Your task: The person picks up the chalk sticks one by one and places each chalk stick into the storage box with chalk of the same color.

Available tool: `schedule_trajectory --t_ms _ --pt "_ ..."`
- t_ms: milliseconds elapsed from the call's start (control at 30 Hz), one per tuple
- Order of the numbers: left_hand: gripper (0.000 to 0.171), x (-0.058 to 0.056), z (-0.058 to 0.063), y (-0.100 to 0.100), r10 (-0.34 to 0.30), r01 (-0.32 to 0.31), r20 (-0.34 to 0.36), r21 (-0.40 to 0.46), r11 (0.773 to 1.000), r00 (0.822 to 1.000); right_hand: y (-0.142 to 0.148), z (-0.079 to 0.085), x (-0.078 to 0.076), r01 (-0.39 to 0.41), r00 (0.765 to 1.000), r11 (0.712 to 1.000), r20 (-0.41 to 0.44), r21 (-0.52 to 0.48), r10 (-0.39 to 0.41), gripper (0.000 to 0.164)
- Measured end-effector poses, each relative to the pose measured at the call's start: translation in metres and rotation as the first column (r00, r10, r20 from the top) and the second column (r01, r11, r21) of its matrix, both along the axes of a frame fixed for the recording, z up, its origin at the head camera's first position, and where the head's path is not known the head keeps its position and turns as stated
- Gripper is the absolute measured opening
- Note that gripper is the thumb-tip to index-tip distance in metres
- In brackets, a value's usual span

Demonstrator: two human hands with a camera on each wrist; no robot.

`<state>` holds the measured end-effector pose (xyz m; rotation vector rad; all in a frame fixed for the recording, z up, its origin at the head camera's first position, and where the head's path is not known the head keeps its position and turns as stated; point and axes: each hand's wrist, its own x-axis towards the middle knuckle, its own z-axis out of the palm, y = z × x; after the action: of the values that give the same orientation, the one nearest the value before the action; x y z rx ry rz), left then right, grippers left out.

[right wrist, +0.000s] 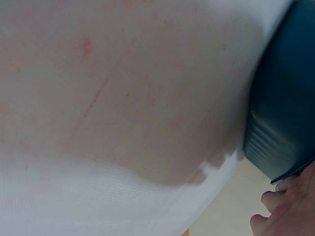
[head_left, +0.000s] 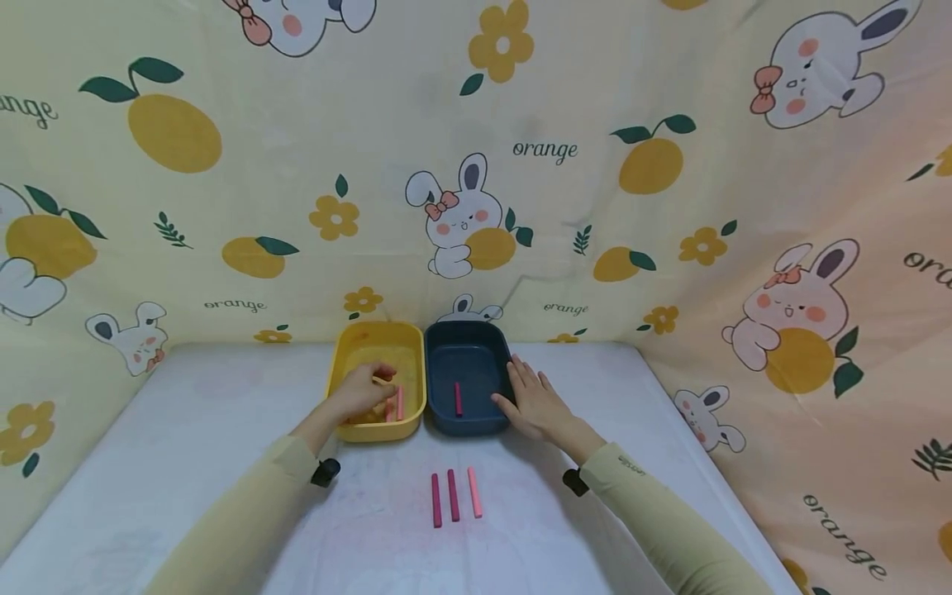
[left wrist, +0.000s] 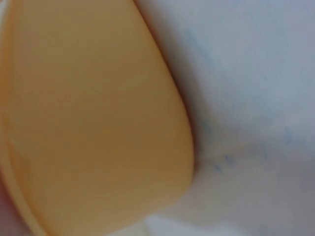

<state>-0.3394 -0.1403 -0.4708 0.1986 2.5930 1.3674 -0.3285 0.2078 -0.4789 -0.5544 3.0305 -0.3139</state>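
Note:
My left hand (head_left: 361,390) reaches over the near left rim into the yellow bin (head_left: 342,431), fingers bent; I cannot tell whether it holds anything. Close by its thumb, light pink chalk-like sticks (head_left: 400,402) lie in that bin. In the left wrist view the yellow bin's outer wall (left wrist: 103,118) fills the left side. My right hand (head_left: 537,403) rests with extended fingers along the right rim of the dark blue bin (head_left: 468,427). One dark magenta stick (head_left: 458,399) lies inside the blue bin. The right wrist view shows the fingers (right wrist: 275,200) at the blue bin's edge.
On the white-covered table (head_left: 595,529), in front of the bins, two dark magenta sticks (head_left: 436,501) and one light pink stick (head_left: 474,492) lie side by side. The bins stand next to each other before a patterned cloth (head_left: 446,107). Faint coloured smears mark the table cover.

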Motion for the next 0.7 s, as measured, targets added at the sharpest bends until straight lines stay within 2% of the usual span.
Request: schedule_trajectory --t_ms 167,367,600,700 --pt "0.044 0.013 0.008 0.003 0.016 -0.013 -0.047 0.054 0.998 0.999 -0.001 0.001 0.0 -0.002 1.0 1.0 0.004 -0.002 0.002 0.086" --pt "0.044 0.036 0.019 0.009 0.026 -0.01 -0.127 0.122 0.992 0.992 -0.002 0.002 0.0 -0.004 1.0 1.0 0.008 -0.012 0.004 0.086" --pt "0.043 0.064 0.024 0.02 0.043 -0.001 -0.245 0.17 0.985 0.969 -0.002 0.002 0.0 0.005 1.0 1.0 0.011 -0.011 -0.005 0.085" --pt "0.043 0.077 0.024 0.026 0.051 -0.002 -0.259 0.189 0.982 0.965 -0.002 0.003 0.001 0.006 1.0 1.0 0.015 -0.004 -0.005 0.086"
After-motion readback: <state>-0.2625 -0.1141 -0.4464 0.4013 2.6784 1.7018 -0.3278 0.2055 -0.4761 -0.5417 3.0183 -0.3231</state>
